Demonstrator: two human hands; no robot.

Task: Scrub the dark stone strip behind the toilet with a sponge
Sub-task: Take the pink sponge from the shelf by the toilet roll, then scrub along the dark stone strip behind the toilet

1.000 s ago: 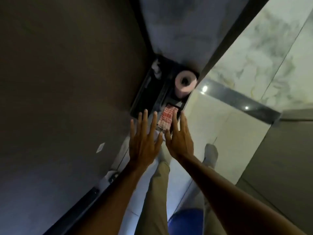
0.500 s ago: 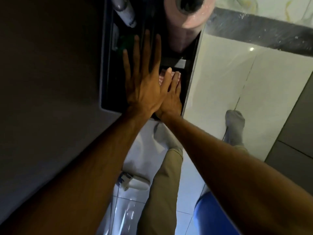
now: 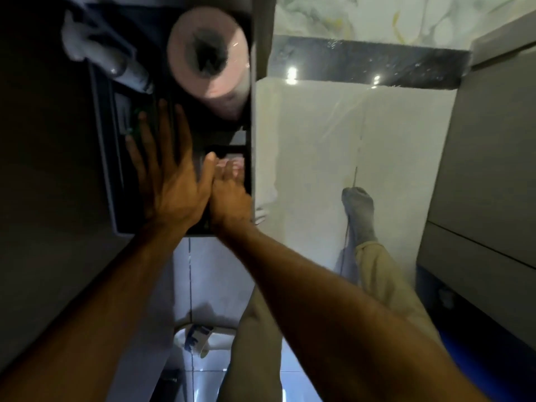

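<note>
Nearest, we noted both forearms reaching far into a dark recessed niche (image 3: 101, 158). The left hand (image 3: 171, 187) lay spread flat; the right hand (image 3: 229, 195), beside it, curled toward something pinkish — whether it pinched anything, we could not tell. Farther in sat a toilet roll (image 3: 208, 62) and a bottle (image 3: 107, 59). The dark stone strip (image 3: 368, 68) ran left-to-right, far right of both hands — the right one nearer. No sponge was identified.

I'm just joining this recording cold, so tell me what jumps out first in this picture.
The two bare hands at centre: the left hand spread flat with open fingers, the right hand reaching into a dark recessed niche. Above them sits a big pink toilet paper roll. To the upper right, a glossy dark stone strip crosses the pale wall.
</note>
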